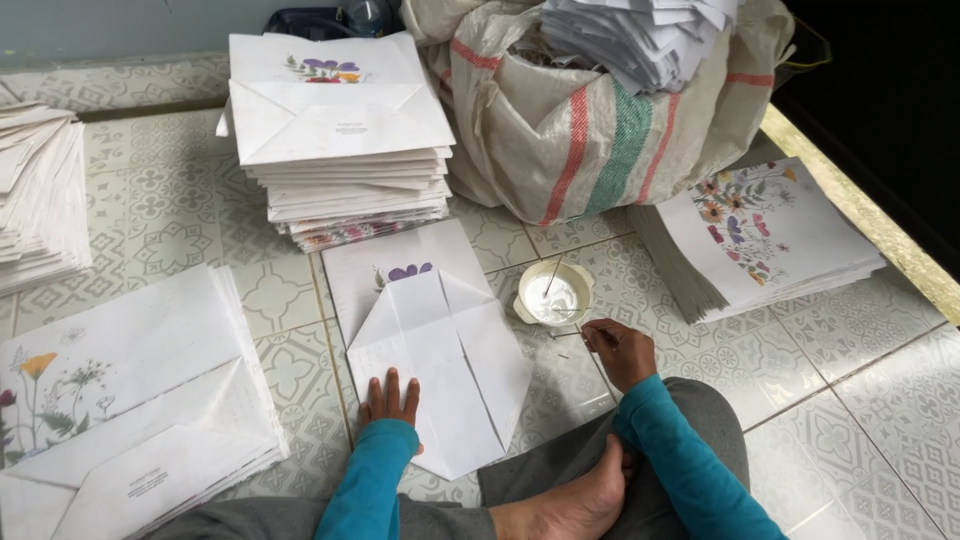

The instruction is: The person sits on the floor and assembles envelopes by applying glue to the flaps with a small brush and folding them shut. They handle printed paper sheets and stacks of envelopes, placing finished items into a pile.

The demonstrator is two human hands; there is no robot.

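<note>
Only one view is given, and it is taken from a camera worn on the person's head. The floor [870,400] is looked down on from above and a little forward, so the person's own knees are seen at the bottom edge and a striped sack [600,130] at the top. The hands are seen from close by, near the bottom middle of the picture.

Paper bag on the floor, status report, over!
Left hand flat on folded paper bag. Right hand pinching thin stick beside glue bowl. Nothing blocking, over.
</note>
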